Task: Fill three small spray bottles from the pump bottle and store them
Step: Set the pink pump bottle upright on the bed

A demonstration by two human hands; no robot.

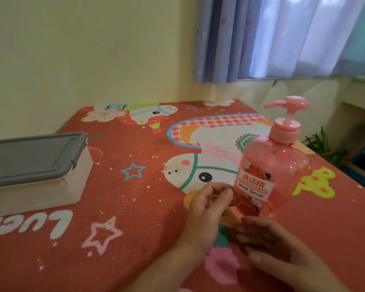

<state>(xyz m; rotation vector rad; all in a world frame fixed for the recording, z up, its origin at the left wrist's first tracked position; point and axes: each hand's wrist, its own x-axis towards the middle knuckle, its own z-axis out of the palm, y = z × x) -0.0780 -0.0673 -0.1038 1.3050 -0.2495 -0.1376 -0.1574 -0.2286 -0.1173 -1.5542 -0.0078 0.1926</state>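
On my feed the left hand's fingers [218, 187] are curled in toward the thumb, the tips close together. The blur keeps me from telling whether they pinch anything or just hang loose. The left hand [204, 211] itself hovers just left of the lower part of the pump bottle [276, 165]; whether it touches the bottle I cannot say.

The right hand's fingers [243, 238] lie fairly straight and relaxed, pointing left, and they hold nothing. The right hand [276, 249] sits low over the cloth, just in front of the bottle's base, its fingertips near the left hand's wrist.

The pump bottle stands upright at the right of the table, pink and see-through. Its label [254, 184] faces me and its pump head [287, 103] is on, with the spout pointing left.

Under it all I see a red tablecloth [135, 207] printed with cartoon animals, stars and white lettering. Well apart, at the left edge, a cream storage box [36, 192] rests on the cloth with its grey lid [34, 157] on.

Behind the table I make out a pale yellow wall [93, 49], a blue curtain [282, 34] over the window at upper right, and a green plant [320, 144] past the table's right edge.
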